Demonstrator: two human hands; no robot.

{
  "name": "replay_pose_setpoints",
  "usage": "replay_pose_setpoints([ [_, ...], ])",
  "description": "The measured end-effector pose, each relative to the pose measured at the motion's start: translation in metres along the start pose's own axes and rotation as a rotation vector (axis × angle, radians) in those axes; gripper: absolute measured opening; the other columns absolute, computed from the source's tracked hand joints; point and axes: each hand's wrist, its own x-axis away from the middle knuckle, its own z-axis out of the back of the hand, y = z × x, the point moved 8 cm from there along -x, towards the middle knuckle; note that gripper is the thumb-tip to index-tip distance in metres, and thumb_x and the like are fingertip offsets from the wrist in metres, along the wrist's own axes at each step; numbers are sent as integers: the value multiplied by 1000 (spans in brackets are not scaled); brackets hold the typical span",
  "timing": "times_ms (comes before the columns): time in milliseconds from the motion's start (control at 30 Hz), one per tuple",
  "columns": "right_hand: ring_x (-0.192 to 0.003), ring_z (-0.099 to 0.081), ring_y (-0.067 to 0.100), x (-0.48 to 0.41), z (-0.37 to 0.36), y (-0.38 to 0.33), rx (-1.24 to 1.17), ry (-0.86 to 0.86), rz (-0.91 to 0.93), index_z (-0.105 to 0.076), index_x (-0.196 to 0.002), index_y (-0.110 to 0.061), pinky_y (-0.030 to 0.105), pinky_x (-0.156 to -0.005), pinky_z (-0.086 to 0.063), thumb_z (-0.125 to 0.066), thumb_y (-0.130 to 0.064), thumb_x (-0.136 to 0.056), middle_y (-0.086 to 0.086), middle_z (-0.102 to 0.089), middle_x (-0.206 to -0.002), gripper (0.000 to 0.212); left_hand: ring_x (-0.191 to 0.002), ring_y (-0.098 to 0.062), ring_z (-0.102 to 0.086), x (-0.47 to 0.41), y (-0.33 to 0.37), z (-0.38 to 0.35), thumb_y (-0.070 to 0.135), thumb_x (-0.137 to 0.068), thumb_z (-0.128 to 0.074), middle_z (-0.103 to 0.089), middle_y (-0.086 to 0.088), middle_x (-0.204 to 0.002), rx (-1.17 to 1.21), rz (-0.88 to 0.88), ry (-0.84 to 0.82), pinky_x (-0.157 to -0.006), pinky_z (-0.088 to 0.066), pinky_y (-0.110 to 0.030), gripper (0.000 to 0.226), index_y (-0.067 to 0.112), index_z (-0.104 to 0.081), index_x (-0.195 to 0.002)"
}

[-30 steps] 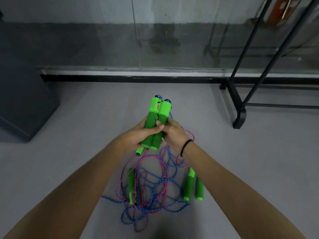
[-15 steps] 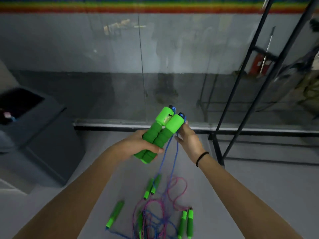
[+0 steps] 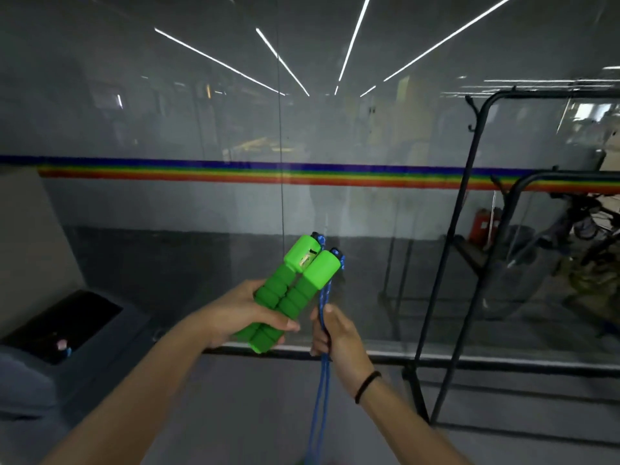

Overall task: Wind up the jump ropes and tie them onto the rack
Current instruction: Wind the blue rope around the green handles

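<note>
My left hand (image 3: 235, 313) grips two green foam jump-rope handles (image 3: 295, 290) side by side, their capped ends tilted up and to the right. A doubled blue rope (image 3: 322, 391) leaves the caps, runs down through my right hand (image 3: 335, 337), which is closed around it just right of the handles, and hangs straight down out of the frame. The black metal rack (image 3: 469, 209) stands to the right, its top bar at about head height. The other ropes on the floor are out of view.
A glass wall with a rainbow stripe (image 3: 235, 172) faces me close ahead. A dark grey bin (image 3: 67, 330) with an open top stands at the lower left. Grey floor lies below my arms, and the rack's base bars run along it at the right.
The view has tilted up from the floor to the glass wall. Both hands have lifted the handles higher, and my right hand has closed on the blue rope, now drawn taut below it.
</note>
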Motion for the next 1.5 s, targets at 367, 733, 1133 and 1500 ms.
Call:
replay_pose_setpoints([
  [367,-99,-60,36,-16,-26,-29,1138,-211,81,-56,-105,-6,37,-83,-46,-30,-33,-98,22,-63,-107,39,-63,-14,-62,-34,24,14,-13,-68,-69,-69,2,-67,-319,-34,6,-60,-53,-29,27,8,-63,-84],
  [733,-80,-60,29,-35,-34,-138,1451,-478,263,-62,-87,-6,33,-69,-45,-49,-33,-92,16,-65,-90,30,-46,4,-51,-59,40,7,8,-65,-73,-56,12,-59,-915,-103,-17,-47,-39,-12,32,31,-50,-64],
  [1133,-46,-40,8,-38,-37,-168,1235,-578,236,-63,-57,-11,23,-50,-32,-68,-43,-77,0,-49,-50,39,-71,-11,-55,-32,66,-11,23,-71,-73,-52,11,-67,-1259,-250,-82,-61,-37,-24,20,27,-56,-80],
  [1500,-45,-54,8,-30,2,-126,199,-296,-74,-60,-71,-20,17,-42,-42,-48,-2,-86,-8,-59,-43,26,-78,-1,-63,4,65,-8,9,-66,-82,-71,8,-87,-519,-365,3,-73,-50,-16,36,20,-69,-97],
])
